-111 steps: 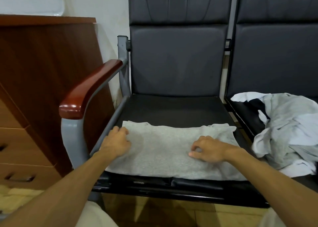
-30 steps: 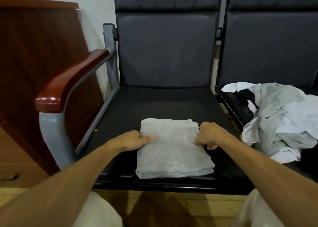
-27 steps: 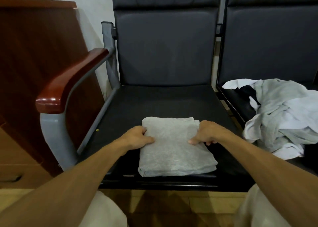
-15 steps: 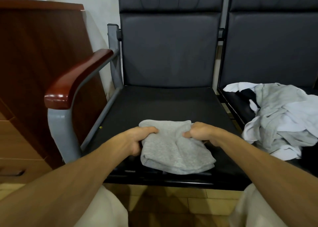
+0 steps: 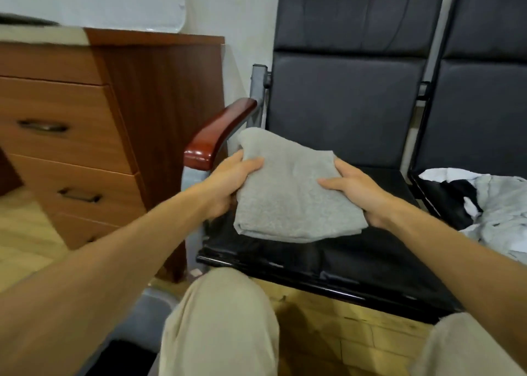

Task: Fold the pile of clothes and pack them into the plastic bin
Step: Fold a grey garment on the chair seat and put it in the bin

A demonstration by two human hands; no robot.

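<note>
Folded grey garment held between both hands; left hand grips its left edge; right hand its right.

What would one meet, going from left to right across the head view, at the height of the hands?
Wooden chest of drawers → left hand → folded grey garment, gripped by both hands → right hand → pile of unfolded clothes on the second seat.
</note>
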